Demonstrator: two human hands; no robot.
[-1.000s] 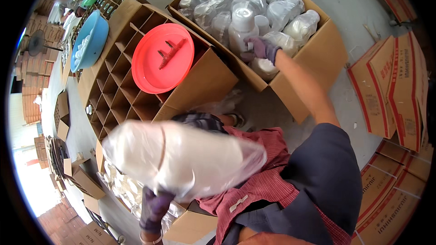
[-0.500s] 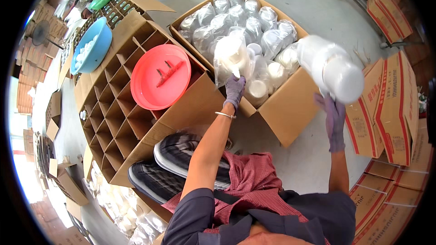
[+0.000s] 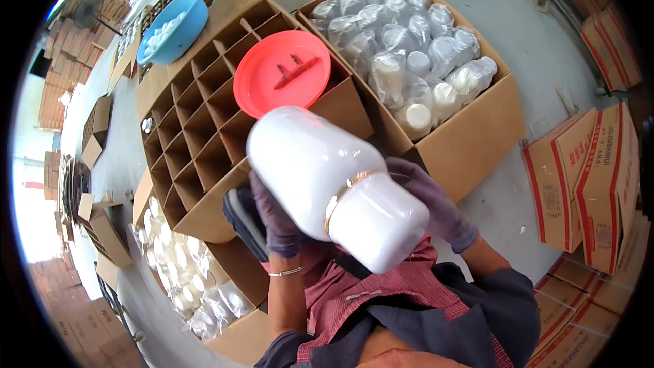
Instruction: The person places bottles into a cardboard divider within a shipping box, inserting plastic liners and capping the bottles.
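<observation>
A large glossy white bottle (image 3: 313, 157) with a gold ring at its neck and a white cap is held tilted in front of my body, cap toward the lower right. My left hand (image 3: 276, 221), in a purple glove, grips the bottle's body from the left, its fingers partly behind it. On the other side my right hand (image 3: 439, 208), also gloved and a little blurred, closes on the bottle near the neck; its fingertips are hidden. Beyond it stands an open carton (image 3: 470, 157) of bottles in clear plastic bags (image 3: 446, 54).
A divided carton (image 3: 204, 221) at the left carries a red basin (image 3: 248, 88) with a dark-pronged red strip inside. Farther back sits a blue basin (image 3: 187, 37) of white pieces. Bagged white items (image 3: 184, 266) lie lower left. Cartons (image 3: 579, 184) stand at the right.
My left hand has left a bagged bottle at the open carton, and my right hand has come in from the far right. Both now meet at the white bottle close to my body.
</observation>
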